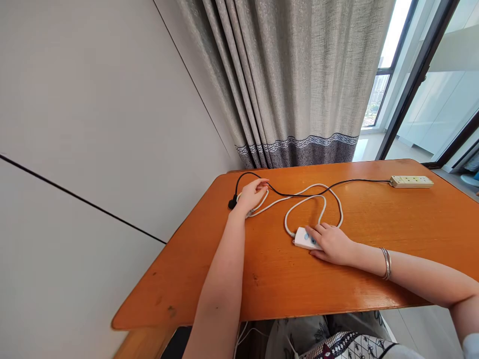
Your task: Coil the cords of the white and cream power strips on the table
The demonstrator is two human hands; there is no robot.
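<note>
My left hand (pixel 251 195) reaches to the far left part of the orange wooden table (pixel 374 259), fingers curled around the white cable's plug end, beside a black plug (pixel 232 203). My right hand (pixel 331 243) lies flat on a small white power strip (pixel 304 239), fingers together pressing it down. The white cable (pixel 322 199) loops between the two hands. A black cable (pixel 355 181) runs from the black plug across the table to a beige power strip (pixel 411 181) at the far right.
A grey wall stands to the left, and grey curtains (pixel 299 80) hang behind the table. A glass door frame (pixel 415 80) is at the right. The table's near edge is by my lap, with patterned cloth below.
</note>
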